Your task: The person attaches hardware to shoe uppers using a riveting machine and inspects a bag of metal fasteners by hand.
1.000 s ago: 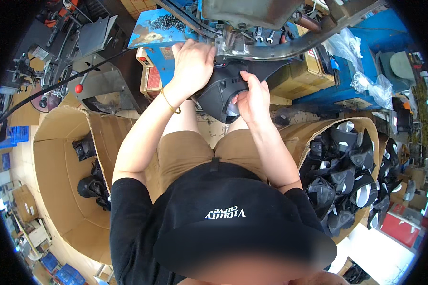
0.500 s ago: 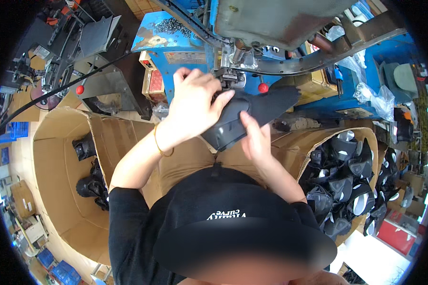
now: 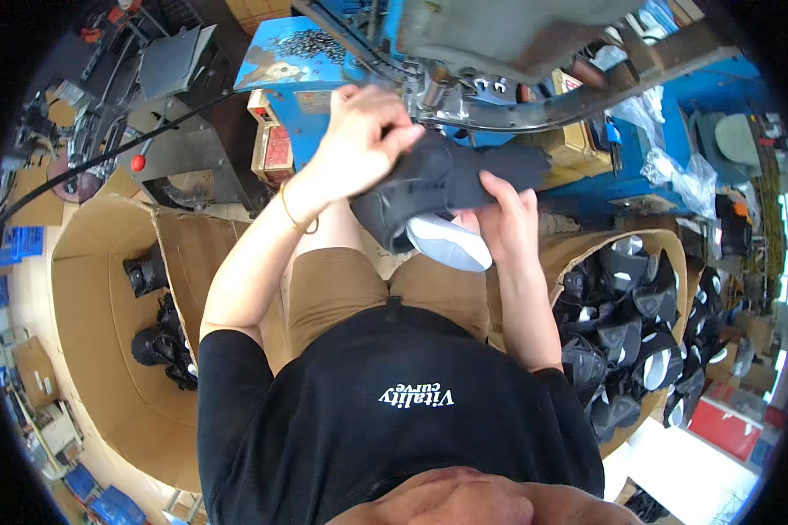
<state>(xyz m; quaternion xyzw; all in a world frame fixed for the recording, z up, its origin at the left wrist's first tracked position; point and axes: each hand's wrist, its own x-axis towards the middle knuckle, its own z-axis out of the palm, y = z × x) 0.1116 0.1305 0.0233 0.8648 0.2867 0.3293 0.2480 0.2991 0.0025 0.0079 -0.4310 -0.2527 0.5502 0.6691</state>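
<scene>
- Left hand [image 3: 366,138] curled at black piece [image 3: 416,179]; grip unclear.
- Right hand [image 3: 510,219] pinches its near edge.
- Machine [image 3: 442,98] just beyond; open gap toward brown shorts [image 3: 341,284].

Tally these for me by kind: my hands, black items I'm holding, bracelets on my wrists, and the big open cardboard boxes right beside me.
Left hand and right hand: 2
Black item: 1
Yellow bracelet: 1
Left cardboard box and right cardboard box: 2
Total: 6

Blocked ahead by curved metal frame [image 3: 578,114], at sides by left carton [image 3: 105,341], right carton [image 3: 578,249]. Passable over brown shorts [image 3: 341,284], short of black piece [image 3: 420,182]; beneath frame, probably tight.
</scene>
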